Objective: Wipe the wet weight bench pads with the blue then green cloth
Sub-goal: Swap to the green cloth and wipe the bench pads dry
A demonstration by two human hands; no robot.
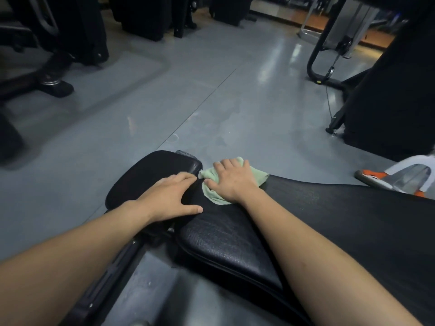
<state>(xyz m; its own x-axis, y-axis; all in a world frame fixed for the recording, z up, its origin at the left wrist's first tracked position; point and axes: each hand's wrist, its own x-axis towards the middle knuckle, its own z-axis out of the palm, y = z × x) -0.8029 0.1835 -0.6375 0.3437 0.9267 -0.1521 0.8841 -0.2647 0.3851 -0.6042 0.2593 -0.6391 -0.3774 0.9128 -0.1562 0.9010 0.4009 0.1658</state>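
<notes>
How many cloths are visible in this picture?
1: the green cloth lies on the bench pad, pressed flat under the right hand. A blue cloth is not visible; it may be out of view.

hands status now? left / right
Left hand: open, flat on the smaller black pad.
Right hand: open, pressing the green cloth on the bench.

Cloth [257, 178] pale green; bench pads [226, 234] black (pebbled grain); floor [211, 90] grey; bottle [404, 178] white, orange.

Your green cloth [213, 191] lies crumpled on the long black bench pad [329, 208], at its far end beside the gap. The smaller seat pad [150, 175], also black and grained, sits just left of it.
</notes>
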